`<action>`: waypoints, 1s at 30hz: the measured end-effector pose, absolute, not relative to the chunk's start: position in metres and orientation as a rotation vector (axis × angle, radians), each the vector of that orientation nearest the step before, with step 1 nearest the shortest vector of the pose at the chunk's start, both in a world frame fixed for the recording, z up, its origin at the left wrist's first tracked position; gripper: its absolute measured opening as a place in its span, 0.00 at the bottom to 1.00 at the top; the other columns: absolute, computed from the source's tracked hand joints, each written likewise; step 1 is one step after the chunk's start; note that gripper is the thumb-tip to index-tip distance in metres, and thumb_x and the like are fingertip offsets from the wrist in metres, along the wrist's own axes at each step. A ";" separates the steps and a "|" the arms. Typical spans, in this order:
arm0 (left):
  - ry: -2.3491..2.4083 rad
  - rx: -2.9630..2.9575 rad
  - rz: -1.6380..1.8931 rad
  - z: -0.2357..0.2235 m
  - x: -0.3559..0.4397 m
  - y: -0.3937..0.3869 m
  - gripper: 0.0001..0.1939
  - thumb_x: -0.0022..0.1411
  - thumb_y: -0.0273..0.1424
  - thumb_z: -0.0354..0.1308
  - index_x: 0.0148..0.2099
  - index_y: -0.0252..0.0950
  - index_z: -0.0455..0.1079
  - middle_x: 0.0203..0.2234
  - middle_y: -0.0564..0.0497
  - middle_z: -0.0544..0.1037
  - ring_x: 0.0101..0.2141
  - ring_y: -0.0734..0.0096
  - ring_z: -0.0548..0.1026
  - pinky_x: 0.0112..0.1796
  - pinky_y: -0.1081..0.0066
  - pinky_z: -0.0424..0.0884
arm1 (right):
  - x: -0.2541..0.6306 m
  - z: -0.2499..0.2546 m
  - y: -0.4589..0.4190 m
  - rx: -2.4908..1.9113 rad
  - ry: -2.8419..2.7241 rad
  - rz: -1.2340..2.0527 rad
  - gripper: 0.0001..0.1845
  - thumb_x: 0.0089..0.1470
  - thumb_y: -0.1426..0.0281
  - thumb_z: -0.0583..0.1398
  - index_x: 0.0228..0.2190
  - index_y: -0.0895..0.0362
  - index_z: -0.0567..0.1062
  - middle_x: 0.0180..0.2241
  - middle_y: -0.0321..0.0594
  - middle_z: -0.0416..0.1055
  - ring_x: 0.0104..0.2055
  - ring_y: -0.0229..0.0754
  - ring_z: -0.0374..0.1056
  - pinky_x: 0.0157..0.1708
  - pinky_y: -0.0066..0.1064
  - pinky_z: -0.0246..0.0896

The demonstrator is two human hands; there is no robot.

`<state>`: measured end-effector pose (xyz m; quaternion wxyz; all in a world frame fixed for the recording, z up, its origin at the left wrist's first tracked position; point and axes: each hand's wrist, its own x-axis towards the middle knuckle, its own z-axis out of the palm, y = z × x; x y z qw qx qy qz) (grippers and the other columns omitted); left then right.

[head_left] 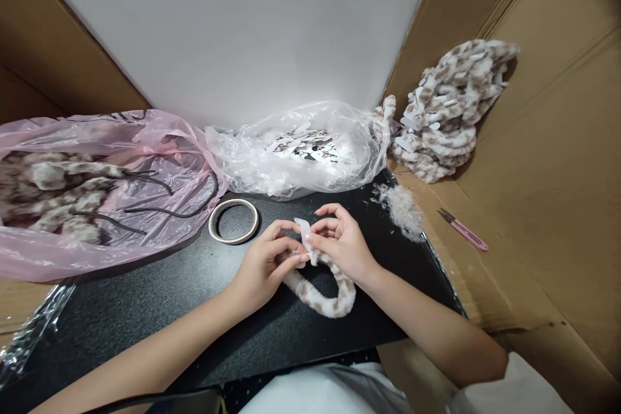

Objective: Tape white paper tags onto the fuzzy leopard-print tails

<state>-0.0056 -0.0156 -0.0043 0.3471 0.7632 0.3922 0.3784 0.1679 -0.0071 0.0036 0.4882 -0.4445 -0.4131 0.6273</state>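
A plush fur strip (323, 304), white with brown spots, is bent into a loop over the black table. My left hand (272, 259) is closed, with thumb and fingers pinching one end of the strip on the left. At the loop's other end my right hand (342, 242) pinches the fur and a small white tab (304, 233) that stands up between the hands. The two ends are close together at the fingertips. Exactly how the tab meets the fur is hidden by my fingers.
A roll of tape (233, 222) lies left of my hands. Behind are a pink bag (174, 233) with furry pieces and dark cords, and a clear bag (242, 168) of white tabs. To the right are fluff (400, 210), pink thread snips (468, 233) and piled fur loops (451, 110) against cardboard.
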 end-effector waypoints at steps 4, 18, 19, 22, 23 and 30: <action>0.983 1.849 0.883 -0.003 -0.006 -0.013 0.07 0.63 0.29 0.58 0.33 0.34 0.73 0.31 0.49 0.76 0.31 0.72 0.75 0.33 0.75 0.70 | 0.168 0.004 -0.010 -1.077 -1.112 1.443 0.23 0.38 0.72 0.69 0.36 0.54 0.65 0.25 0.30 0.73 0.25 0.34 0.68 0.29 0.26 0.63; 1.010 1.721 0.744 0.000 -0.012 -0.013 0.12 0.60 0.35 0.59 0.29 0.32 0.68 0.22 0.52 0.74 0.23 0.74 0.70 0.25 0.76 0.62 | 0.165 -0.002 -0.020 -0.998 -1.294 1.224 0.18 0.44 0.74 0.66 0.36 0.53 0.65 0.26 0.30 0.73 0.27 0.35 0.70 0.32 0.29 0.67; 1.020 1.705 0.749 0.000 -0.012 -0.013 0.12 0.60 0.35 0.60 0.28 0.33 0.67 0.21 0.52 0.73 0.22 0.75 0.69 0.25 0.77 0.61 | 0.164 -0.002 -0.021 -0.987 -1.315 1.212 0.18 0.44 0.75 0.65 0.36 0.53 0.65 0.26 0.30 0.73 0.28 0.35 0.70 0.32 0.29 0.67; 1.034 1.641 0.778 0.002 -0.009 -0.015 0.14 0.59 0.36 0.60 0.29 0.34 0.62 0.20 0.55 0.70 0.21 0.77 0.67 0.23 0.78 0.59 | 0.165 -0.004 -0.024 -0.970 -1.375 1.167 0.17 0.45 0.75 0.65 0.37 0.53 0.66 0.26 0.31 0.73 0.28 0.36 0.71 0.33 0.29 0.68; 1.036 1.620 0.786 0.002 -0.008 -0.016 0.14 0.60 0.37 0.60 0.30 0.35 0.61 0.20 0.56 0.69 0.21 0.77 0.67 0.23 0.78 0.59 | 0.165 -0.004 -0.025 -0.971 -1.392 1.146 0.17 0.46 0.75 0.65 0.37 0.53 0.66 0.26 0.31 0.73 0.29 0.36 0.71 0.33 0.29 0.68; 1.101 1.716 0.723 0.000 -0.009 -0.015 0.10 0.62 0.35 0.57 0.32 0.33 0.66 0.22 0.55 0.68 0.24 0.76 0.65 0.26 0.77 0.59 | 0.168 -0.008 -0.026 -0.973 -1.590 0.905 0.15 0.48 0.76 0.65 0.36 0.53 0.68 0.28 0.33 0.74 0.31 0.37 0.74 0.35 0.28 0.69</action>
